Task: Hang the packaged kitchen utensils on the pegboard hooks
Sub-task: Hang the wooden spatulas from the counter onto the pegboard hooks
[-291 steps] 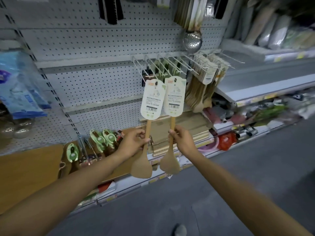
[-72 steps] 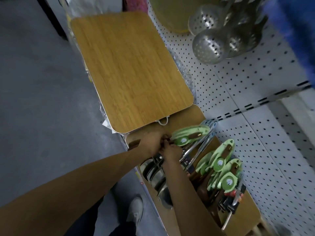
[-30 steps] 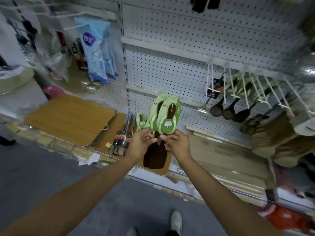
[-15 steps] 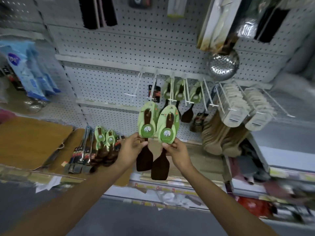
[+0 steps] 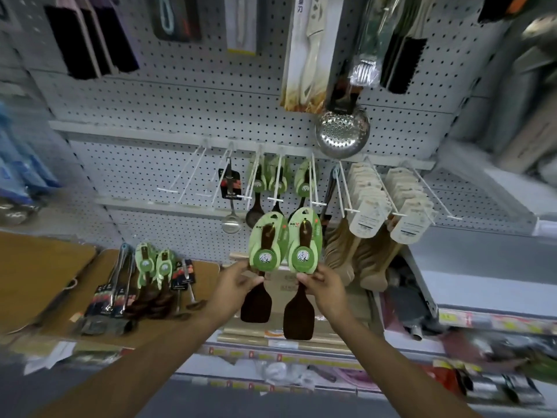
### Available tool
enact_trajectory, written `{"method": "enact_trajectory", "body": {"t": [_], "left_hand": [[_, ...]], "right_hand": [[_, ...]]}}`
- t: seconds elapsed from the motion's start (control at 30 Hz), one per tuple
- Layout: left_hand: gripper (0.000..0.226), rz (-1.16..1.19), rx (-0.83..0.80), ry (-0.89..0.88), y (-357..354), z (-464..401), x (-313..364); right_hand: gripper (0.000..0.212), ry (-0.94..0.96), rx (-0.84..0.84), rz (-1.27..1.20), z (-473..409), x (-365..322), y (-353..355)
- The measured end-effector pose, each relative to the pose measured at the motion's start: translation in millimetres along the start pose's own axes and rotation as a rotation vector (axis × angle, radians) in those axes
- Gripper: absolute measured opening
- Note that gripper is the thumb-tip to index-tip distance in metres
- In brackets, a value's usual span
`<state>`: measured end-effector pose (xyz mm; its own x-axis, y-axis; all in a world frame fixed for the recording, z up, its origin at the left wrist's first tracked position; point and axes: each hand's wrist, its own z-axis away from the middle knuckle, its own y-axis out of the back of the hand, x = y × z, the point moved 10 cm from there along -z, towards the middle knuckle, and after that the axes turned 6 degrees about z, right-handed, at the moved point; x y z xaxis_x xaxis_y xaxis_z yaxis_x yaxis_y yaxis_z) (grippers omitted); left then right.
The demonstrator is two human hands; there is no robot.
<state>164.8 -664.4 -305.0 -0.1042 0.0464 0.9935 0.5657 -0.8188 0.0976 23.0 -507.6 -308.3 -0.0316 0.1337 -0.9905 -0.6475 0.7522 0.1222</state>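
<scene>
2 green-carded dark spatulas (image 5: 285,267) upright, prob. wooden.

A shop aisle that sells kitchen things.

A big grey pegboard wall (image 5: 187,95) full of little holes fills the view, with white wire hooks (image 5: 193,173) sticking out in a row near 12 o'clock. Many copies of the same thing hang there: green card packs with dark spatulas (image 5: 272,179) and thick stacks of wooden spoons with paper tags (image 5: 370,203) at 2 o'clock. A shiny metal strainer (image 5: 342,132) hangs above them. At 9 o'clock, wooden cutting boards (image 5: 39,273) lie on a shelf. Along the shelf edge (image 5: 301,356) at 6 o'clock runs a strip of small price labels. The grey floor (image 5: 241,399) is at the bottom.
</scene>
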Motion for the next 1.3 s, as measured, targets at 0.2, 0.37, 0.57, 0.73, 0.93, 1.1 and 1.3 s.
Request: {"method": "enact_trajectory", "body": {"t": [0.2, 0.37, 0.57, 0.73, 0.93, 1.1, 1.3], "left_hand": [[0.036, -0.030, -0.131, -0.028, -12.4, -10.1, 5.2], [0.037, -0.029, -0.178, -0.036, -15.5, -12.4, 14.5], [0.047, 0.043, -0.186, -0.035, -19.1, -18.7, 8.2], [0.042, 0.044, -0.177, 0.007, -27.7, -25.9, -3.3], [0.030, 0.032, -0.121, 0.008, -37.0, -40.7, -2.2], [0.031, 0.023, -0.117, 0.027, -45.7, -52.1, -2.3], [0.027, 0.023, -0.097, 0.106, -51.7, -60.6, -13.9]], "right_hand": [[0.017, -0.052, 0.042, -0.031, -10.4, 7.3, 4.1], [0.019, -0.127, 0.082, -0.005, -21.2, 21.7, 4.1], [0.018, -0.151, 0.105, 0.062, -32.4, 26.0, 4.7], [0.019, -0.182, 0.068, 0.034, -45.6, 28.1, 2.0], [0.012, -0.193, 0.041, 0.064, -81.4, 7.6, 8.7], [0.016, -0.258, 0.043, 0.111, -127.3, 10.9, 17.6], [0.021, -0.259, 0.065, 0.204, -161.0, -0.2, 23.9]]}}
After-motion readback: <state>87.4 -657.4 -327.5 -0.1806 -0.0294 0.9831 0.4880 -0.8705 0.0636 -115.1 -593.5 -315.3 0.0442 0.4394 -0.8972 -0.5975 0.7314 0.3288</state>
